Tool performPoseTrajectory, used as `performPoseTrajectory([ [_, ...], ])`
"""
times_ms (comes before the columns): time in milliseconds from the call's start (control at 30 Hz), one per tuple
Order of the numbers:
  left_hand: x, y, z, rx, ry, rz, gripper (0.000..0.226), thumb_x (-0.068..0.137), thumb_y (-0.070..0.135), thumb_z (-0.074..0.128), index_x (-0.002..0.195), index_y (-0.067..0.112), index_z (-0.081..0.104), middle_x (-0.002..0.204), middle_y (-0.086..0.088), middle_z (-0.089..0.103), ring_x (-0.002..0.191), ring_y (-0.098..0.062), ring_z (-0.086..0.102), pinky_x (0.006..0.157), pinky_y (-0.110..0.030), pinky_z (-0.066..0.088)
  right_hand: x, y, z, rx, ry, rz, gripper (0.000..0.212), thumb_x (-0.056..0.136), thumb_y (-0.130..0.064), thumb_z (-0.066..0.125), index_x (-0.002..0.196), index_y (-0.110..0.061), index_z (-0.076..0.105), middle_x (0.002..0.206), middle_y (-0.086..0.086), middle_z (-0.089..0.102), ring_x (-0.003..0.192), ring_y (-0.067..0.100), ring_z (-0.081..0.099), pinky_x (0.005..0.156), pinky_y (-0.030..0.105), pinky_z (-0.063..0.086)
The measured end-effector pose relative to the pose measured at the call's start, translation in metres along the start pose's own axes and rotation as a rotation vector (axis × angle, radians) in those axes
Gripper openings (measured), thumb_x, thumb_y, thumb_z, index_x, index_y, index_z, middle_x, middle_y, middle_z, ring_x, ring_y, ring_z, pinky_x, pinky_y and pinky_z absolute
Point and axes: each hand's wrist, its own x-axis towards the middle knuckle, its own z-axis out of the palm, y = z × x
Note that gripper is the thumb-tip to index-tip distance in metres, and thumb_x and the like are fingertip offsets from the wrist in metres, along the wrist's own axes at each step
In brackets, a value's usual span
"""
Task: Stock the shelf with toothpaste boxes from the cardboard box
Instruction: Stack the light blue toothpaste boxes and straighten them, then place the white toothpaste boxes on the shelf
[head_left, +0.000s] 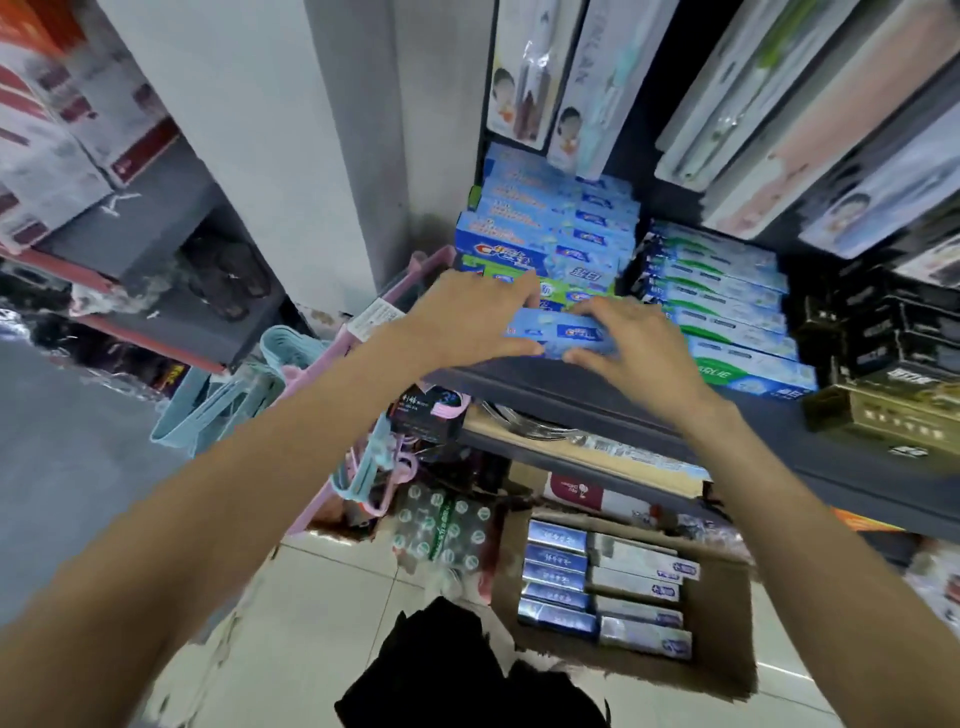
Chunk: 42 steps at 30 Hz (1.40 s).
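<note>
A person is looking down at their own two bare arms reaching toward a dark store shelf (597, 384). Both hands are meeting on one light blue toothpaste box (558, 332) lying flat near the front edge of the shelf. The left hand (467, 322) is curling over the box's left end, fingers on top and thumb at the front edge. The right hand (634, 338) is gripping the right end the same way, thumb tucked under the front. Just behind the box, a stack of blue and green toothpaste boxes (550, 234) is rising against the back of the shelf, and a second row of white and green boxes (727, 306) is lying to its right.

Down on the tiled floor, an open cardboard box (722, 639) is sitting below the shelf, holding two columns of boxed toothpaste (602, 587), so plenty of stock is waiting.

The step in hand appears to be seating this box in line with the stack. The next move likely calls for sliding it back flush, letting go with both hands, then bending down to the cardboard box for another.
</note>
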Motion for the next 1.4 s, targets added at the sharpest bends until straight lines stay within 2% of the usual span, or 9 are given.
performPoseTrajectory([
  [133, 0.02, -0.017, 0.031, 0.106, 0.418, -0.018, 0.034, 0.079, 0.032, 0.059, 0.108, 0.015, 0.059, 0.113, -0.006, 0.065, 0.105, -0.028, 0.06, 0.094, -0.042, 0.04, 0.038, 0.028, 0.015, -0.076, 0.166, 0.249, 0.045, 0.082, -0.033, 0.069, 0.12, -0.011, 0.057, 0.119, 0.012, 0.057, 0.108, 0.034, 0.05, 0.087, 0.044, 0.039],
  [300, 0.025, -0.015, 0.071, 0.098, 0.018, -0.209, 0.062, 0.092, 0.036, 0.052, 0.146, 0.021, 0.026, 0.157, 0.002, 0.019, 0.143, -0.022, 0.017, 0.113, -0.055, 0.011, 0.054, 0.044, 0.045, -0.138, 0.158, 0.419, 0.051, 0.079, -0.029, 0.073, 0.124, -0.017, 0.052, 0.123, 0.015, 0.043, 0.114, 0.034, 0.041, 0.095, 0.046, 0.037],
  [567, 0.029, -0.012, 0.08, 0.123, -0.035, -0.255, 0.077, 0.089, 0.029, 0.055, 0.151, 0.021, 0.01, 0.159, 0.0, 0.007, 0.146, -0.019, 0.005, 0.116, -0.053, 0.011, 0.039, 0.045, 0.05, -0.042, 0.346, 0.44, 0.053, 0.082, -0.016, 0.068, 0.132, -0.017, 0.049, 0.138, 0.015, 0.042, 0.125, 0.035, 0.04, 0.099, 0.047, 0.039],
  [700, 0.037, 0.003, 0.07, 0.074, -0.02, -0.32, 0.077, 0.088, 0.026, 0.056, 0.151, 0.017, 0.012, 0.159, -0.008, 0.008, 0.147, -0.025, 0.003, 0.115, -0.055, 0.005, 0.001, 0.041, 0.034, 0.123, 0.446, 0.342, 0.034, 0.087, -0.009, 0.06, 0.121, -0.01, 0.058, 0.131, 0.015, 0.048, 0.123, 0.031, 0.044, 0.097, 0.036, 0.04],
  [833, 0.004, 0.061, 0.07, -0.282, 0.387, -0.17, 0.044, 0.084, 0.017, 0.052, 0.127, 0.011, 0.055, 0.135, -0.009, 0.052, 0.124, -0.027, 0.047, 0.103, -0.046, 0.039, -0.108, 0.031, 0.026, 0.262, 0.27, 0.258, 0.023, 0.09, -0.014, 0.057, 0.112, -0.014, 0.063, 0.122, 0.006, 0.057, 0.114, 0.021, 0.046, 0.096, 0.024, 0.034],
  [933, -0.047, 0.124, 0.087, -0.606, 0.471, -0.015, 0.026, 0.085, 0.004, 0.049, 0.103, 0.008, 0.068, 0.114, -0.001, 0.062, 0.103, -0.013, 0.057, 0.091, -0.024, 0.045, -0.2, 0.043, 0.032, 0.338, -0.012, 0.346, 0.023, 0.093, -0.019, 0.056, 0.114, -0.02, 0.063, 0.115, -0.001, 0.062, 0.106, 0.016, 0.056, 0.09, 0.025, 0.043],
  [1067, -0.105, 0.197, 0.131, -0.706, 0.324, -0.14, 0.024, 0.088, 0.011, 0.048, 0.102, 0.008, 0.067, 0.102, -0.002, 0.065, 0.097, -0.011, 0.058, 0.086, -0.019, 0.046, -0.298, 0.084, 0.042, 0.299, -0.291, 0.448, 0.021, 0.094, -0.02, 0.054, 0.112, -0.024, 0.065, 0.107, -0.006, 0.068, 0.09, 0.013, 0.066, 0.077, 0.031, 0.051],
  [1200, -0.138, 0.259, 0.192, -0.497, -0.069, -0.389, 0.027, 0.088, 0.022, 0.056, 0.113, 0.018, 0.064, 0.104, 0.001, 0.069, 0.1, -0.014, 0.058, 0.081, -0.016, 0.039, -0.367, 0.138, 0.064, 0.167, -0.405, 0.465, 0.021, 0.095, -0.02, 0.051, 0.112, -0.022, 0.064, 0.103, 0.002, 0.07, 0.09, 0.023, 0.065, 0.067, 0.029, 0.042],
  [1400, -0.164, 0.332, 0.289, -0.537, -0.313, -0.764, 0.029, 0.087, 0.016, 0.061, 0.116, 0.016, 0.063, 0.111, -0.001, 0.069, 0.103, -0.02, 0.063, 0.084, -0.024, 0.044, -0.42, 0.211, 0.116, 0.045, -0.61, 0.376, 0.027, 0.096, -0.026, 0.046, 0.12, -0.028, 0.057, 0.122, 0.001, 0.061, 0.1, 0.027, 0.061, 0.077, 0.033, 0.046],
])
